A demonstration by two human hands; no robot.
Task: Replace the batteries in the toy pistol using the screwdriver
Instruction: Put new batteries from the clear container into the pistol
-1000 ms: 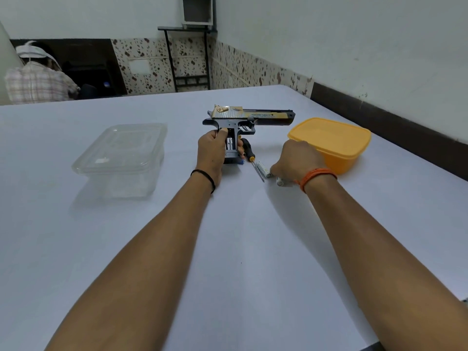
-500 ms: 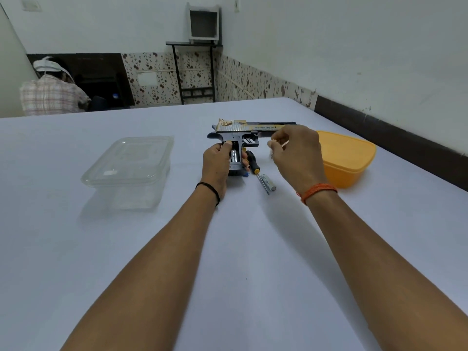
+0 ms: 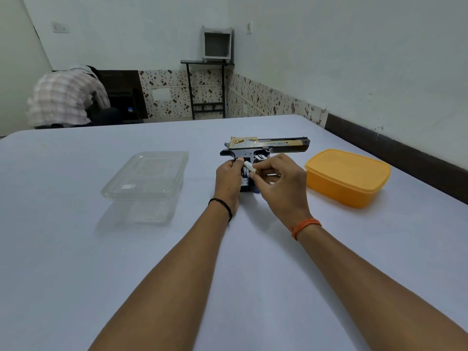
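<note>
Fingers of right hand [image 3: 278, 183] pinch battery [image 3: 250, 167] at toy pistol [image 3: 266, 146]; left hand [image 3: 228, 178] grips its handle.

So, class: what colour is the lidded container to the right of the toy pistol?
Yellow-orange container, seen in the head view, the only one.

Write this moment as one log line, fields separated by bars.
left hand: holds pistol grip | right hand: pinches battery at grip | phase: inserting battery
</note>
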